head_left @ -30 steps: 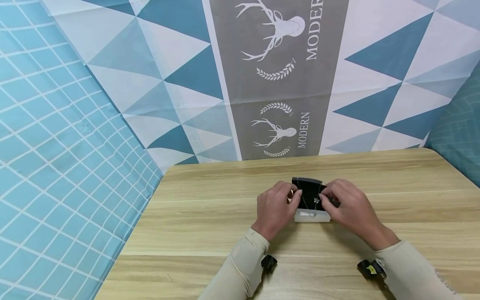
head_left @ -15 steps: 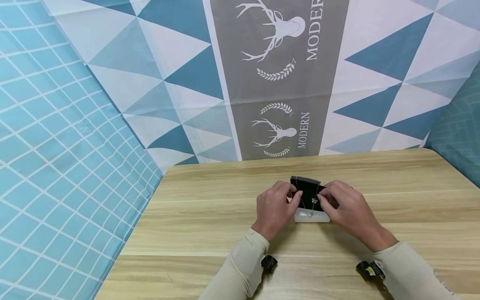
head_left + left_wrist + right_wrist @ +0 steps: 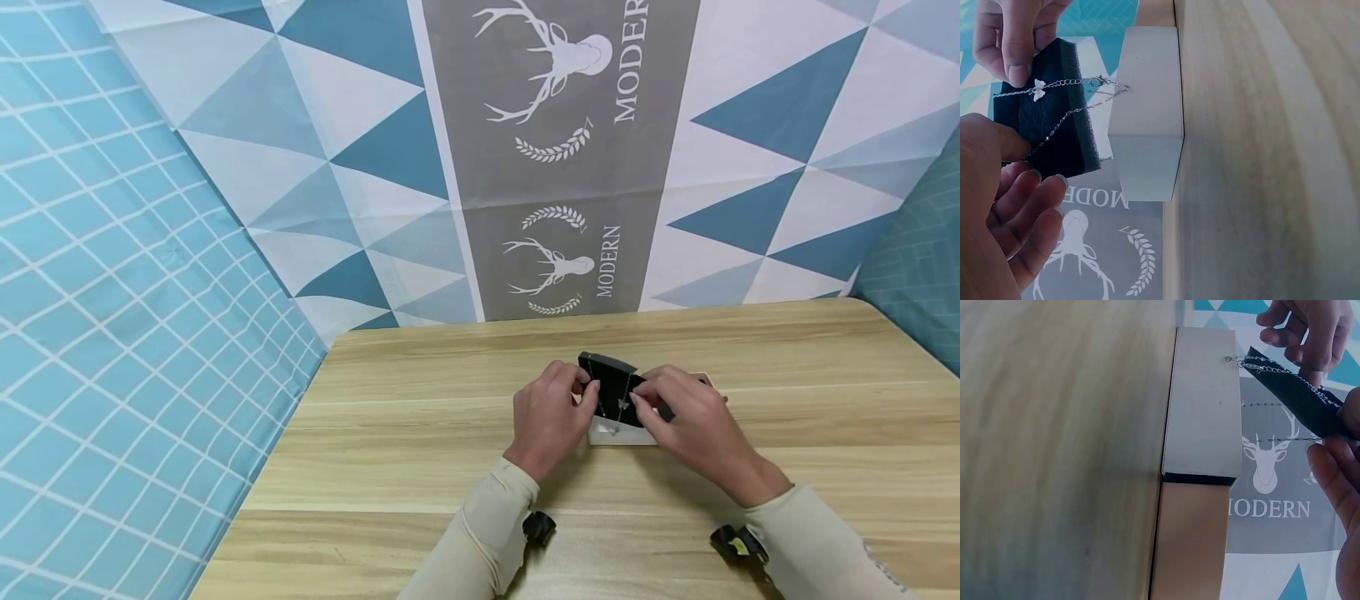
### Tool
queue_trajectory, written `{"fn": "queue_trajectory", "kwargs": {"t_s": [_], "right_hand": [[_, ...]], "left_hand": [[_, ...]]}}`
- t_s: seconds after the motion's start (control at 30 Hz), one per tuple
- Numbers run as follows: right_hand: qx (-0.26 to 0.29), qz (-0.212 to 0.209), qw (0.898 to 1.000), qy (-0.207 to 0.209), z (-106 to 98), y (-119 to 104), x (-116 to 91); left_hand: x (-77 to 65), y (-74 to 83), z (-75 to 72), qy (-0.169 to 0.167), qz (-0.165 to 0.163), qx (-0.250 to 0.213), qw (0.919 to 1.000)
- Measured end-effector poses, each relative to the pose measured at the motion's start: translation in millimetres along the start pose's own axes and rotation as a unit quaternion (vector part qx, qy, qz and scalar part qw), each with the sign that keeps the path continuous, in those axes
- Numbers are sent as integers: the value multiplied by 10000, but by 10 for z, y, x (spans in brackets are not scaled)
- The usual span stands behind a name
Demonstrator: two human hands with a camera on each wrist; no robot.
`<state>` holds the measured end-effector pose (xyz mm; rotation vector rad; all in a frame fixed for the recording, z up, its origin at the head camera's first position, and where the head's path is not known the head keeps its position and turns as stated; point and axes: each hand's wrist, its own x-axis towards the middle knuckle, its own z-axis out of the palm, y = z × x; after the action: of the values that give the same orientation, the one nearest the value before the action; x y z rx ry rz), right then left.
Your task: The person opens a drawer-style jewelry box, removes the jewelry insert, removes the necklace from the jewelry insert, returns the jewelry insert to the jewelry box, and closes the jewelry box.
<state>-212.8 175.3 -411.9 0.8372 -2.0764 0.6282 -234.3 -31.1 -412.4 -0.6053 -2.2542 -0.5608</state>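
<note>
A black foam pad is held tilted above a small white box on the table. My left hand pinches its left edge between thumb and fingers. At the opposite edge, my right hand pinches the pad the same way. A thin silver chain runs across the pad, and a butterfly charm hangs on it. Its clasp end dangles past the pad's lower edge in front of the white box. Fingers partly cover both ends of the pad.
A tan box-like piece sits right of the white box, mostly behind my right hand in the head view. The wooden table ends at a patterned cloth wall. Black wrist cameras sit under both sleeves.
The pad has shifted slightly left and its right side has tipped down. My right hand has moved a little left with it, uncovering part of the tan piece. My left hand stays nearly in place.
</note>
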Motion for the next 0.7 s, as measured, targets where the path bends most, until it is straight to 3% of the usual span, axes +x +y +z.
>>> {"fn": "queue_trajectory", "kwargs": {"t_s": [0.4, 0.7], "right_hand": [[171, -239, 9994, 186, 24, -6, -2], [161, -355, 9986, 367, 40, -1, 10]], "left_hand": [[-1, 6, 24, -219, -178, -268, 9992], [-3, -1, 30, -157, -117, -254, 9995]]}}
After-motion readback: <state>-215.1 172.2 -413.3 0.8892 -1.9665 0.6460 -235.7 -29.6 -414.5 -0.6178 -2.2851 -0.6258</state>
